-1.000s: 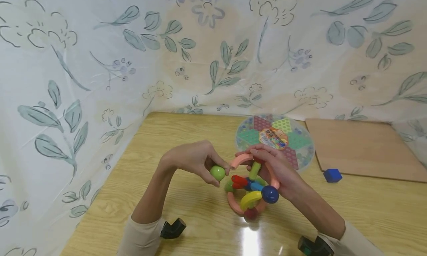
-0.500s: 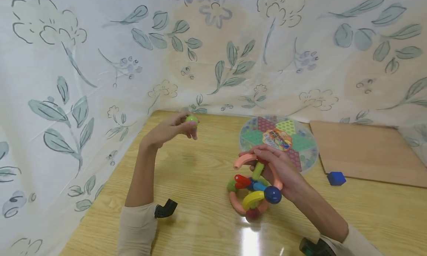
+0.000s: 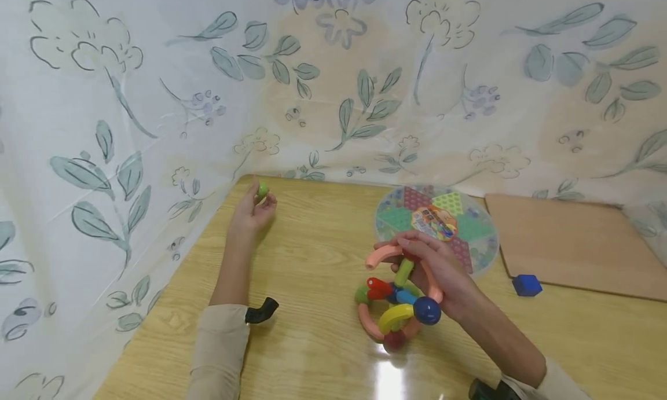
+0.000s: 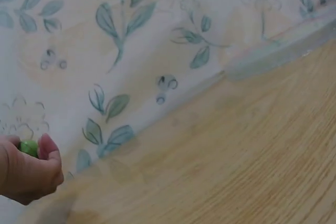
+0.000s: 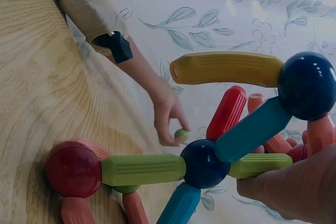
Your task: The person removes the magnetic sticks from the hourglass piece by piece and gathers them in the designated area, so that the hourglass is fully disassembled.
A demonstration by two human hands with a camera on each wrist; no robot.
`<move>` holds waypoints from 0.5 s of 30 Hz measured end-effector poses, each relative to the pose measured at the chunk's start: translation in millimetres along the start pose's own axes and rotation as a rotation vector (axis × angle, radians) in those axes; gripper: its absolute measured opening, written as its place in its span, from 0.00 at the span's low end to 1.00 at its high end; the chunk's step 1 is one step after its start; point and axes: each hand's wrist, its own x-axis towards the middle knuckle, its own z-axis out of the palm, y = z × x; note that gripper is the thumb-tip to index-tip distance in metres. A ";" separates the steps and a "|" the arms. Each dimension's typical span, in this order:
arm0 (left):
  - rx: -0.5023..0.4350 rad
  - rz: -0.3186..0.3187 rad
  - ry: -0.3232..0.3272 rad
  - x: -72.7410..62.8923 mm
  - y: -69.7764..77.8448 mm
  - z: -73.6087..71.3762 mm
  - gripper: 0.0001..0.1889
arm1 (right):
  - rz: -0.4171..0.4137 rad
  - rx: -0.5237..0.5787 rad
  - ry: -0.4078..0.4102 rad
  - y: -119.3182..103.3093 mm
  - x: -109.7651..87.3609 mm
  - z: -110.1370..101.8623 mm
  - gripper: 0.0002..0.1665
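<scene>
At the table's far left corner, my left hand (image 3: 251,216) pinches a light green ball (image 3: 263,189) between thumb and fingers. The left wrist view shows that green ball (image 4: 29,148) low at the left edge. My right hand (image 3: 445,270) grips the upper part of a ball-and-rod magnetic building toy standing right of the table's middle. A dark blue ball (image 3: 427,311) and a curved yellow rod (image 3: 396,316) face the head camera. The right wrist view shows a red ball (image 5: 73,169) low on the toy, joined by a green rod (image 5: 143,170) to another blue ball (image 5: 206,163).
Behind the toy lies a round Chinese-checkers board (image 3: 388,217) with a colourful label. A brown wooden board (image 3: 573,243) lies at the right, with a blue block (image 3: 527,285) by its near corner. Floral cloth (image 3: 323,99) hangs along the table's back and left edges.
My left hand has carried the green ball away from the toy, left and back to the table's far corner. The right hand and the toy have stayed nearly in place.
</scene>
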 end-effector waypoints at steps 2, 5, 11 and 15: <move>-0.096 -0.031 0.052 6.8 -1.6 -5.9 0.23 | -0.002 -0.013 0.005 0.2 -1.7 -1.3 0.08; -0.144 -0.045 0.090 12.9 -4.1 -10.6 0.29 | -0.005 -0.018 0.009 0.1 -3.4 -3.2 0.08; -0.079 -0.028 0.070 14.4 -4.1 -13.9 0.37 | 0.000 -0.030 0.005 1.2 -0.9 -1.7 0.08; -0.112 -0.032 0.053 13.8 -2.4 -16.8 0.42 | 0.003 -0.029 0.010 2.6 0.7 -1.2 0.08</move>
